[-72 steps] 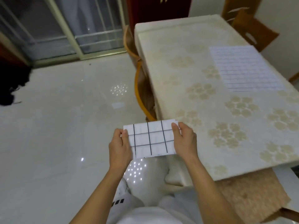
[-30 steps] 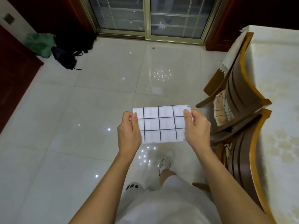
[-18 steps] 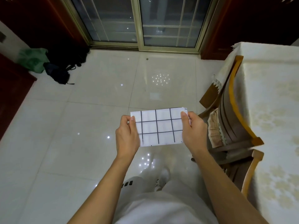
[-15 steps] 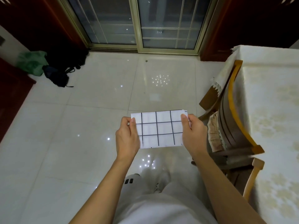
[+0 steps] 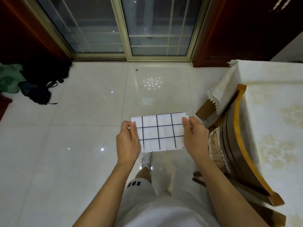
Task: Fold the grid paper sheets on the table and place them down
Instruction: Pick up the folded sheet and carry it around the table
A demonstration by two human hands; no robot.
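I hold a folded grid paper sheet (image 5: 160, 131), white with bold black lines, flat in front of me over the tiled floor. My left hand (image 5: 128, 141) pinches its left edge, thumb on top. My right hand (image 5: 195, 138) pinches its right edge the same way. The table (image 5: 272, 112), covered by a cream flowered cloth, lies to my right; no other sheet on it is in view.
A wooden chair (image 5: 237, 145) with a curved back is pushed against the table's left side, close to my right forearm. A sliding glass door (image 5: 131, 27) is ahead. Dark bags and a green cloth (image 5: 32, 84) lie on the floor at far left.
My view has swung left, away from the table, and I have stepped along the chairs. Both hands keep the same grip on the folded sheet; the other sheet on the table has left the view.
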